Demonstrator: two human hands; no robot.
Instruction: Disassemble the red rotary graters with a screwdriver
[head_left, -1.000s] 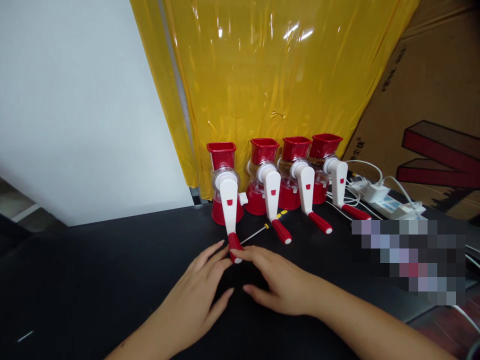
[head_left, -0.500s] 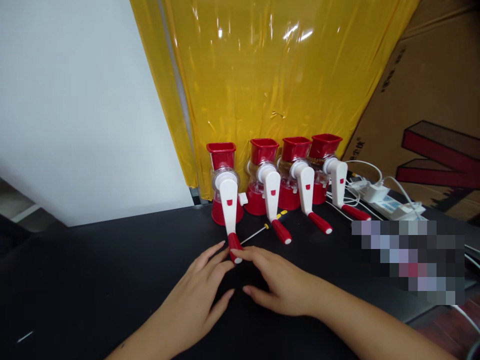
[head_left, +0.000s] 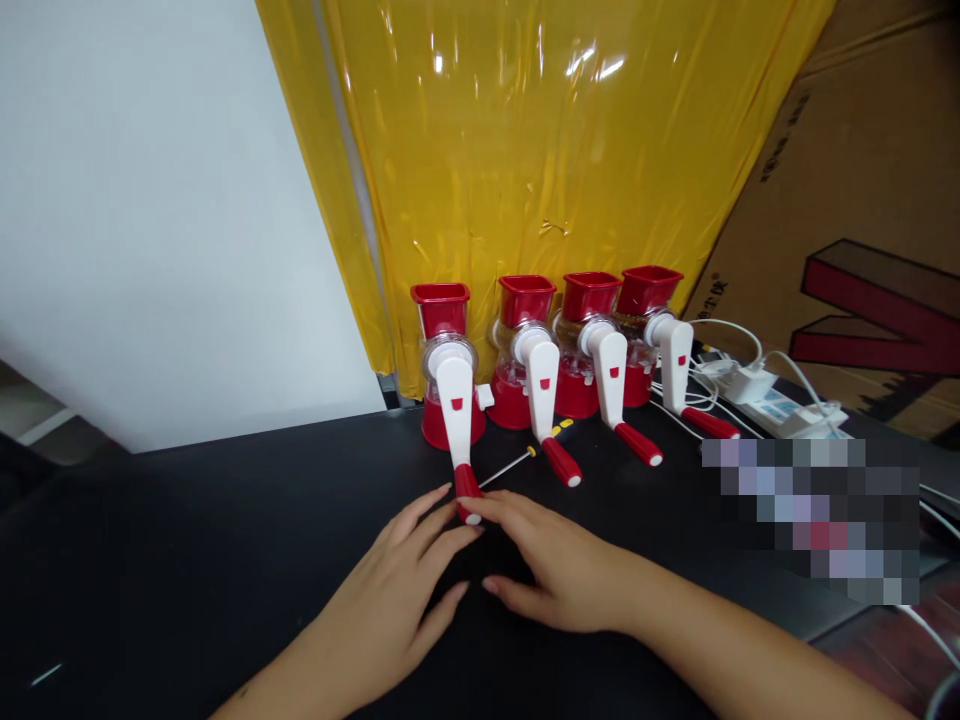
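Several red and white rotary graters stand in a row on the black table, each with a crank pointing toward me. The leftmost grater (head_left: pixel 452 400) has its red crank handle (head_left: pixel 467 490) between my hands. My left hand (head_left: pixel 409 575) lies at the left of this handle, fingers spread, fingertips at its end. On the right, my right hand (head_left: pixel 547 565) has its fingers apart, with the fingertips at the handle's end. Neither hand is wrapped round anything. A screwdriver (head_left: pixel 531 452) with a black and yellow handle lies behind the cranks.
Behind the graters hangs yellow plastic sheeting (head_left: pixel 555 140), with a white panel (head_left: pixel 172 220) at its left. A cardboard box (head_left: pixel 855 180) leans at the right. White cables and a power strip (head_left: pixel 780 405) lie near it. A blurred-out patch covers part of the right side.
My left index finger has reached slightly further right beneath the handle's end. The view has shifted very slightly; the graters stand as before.
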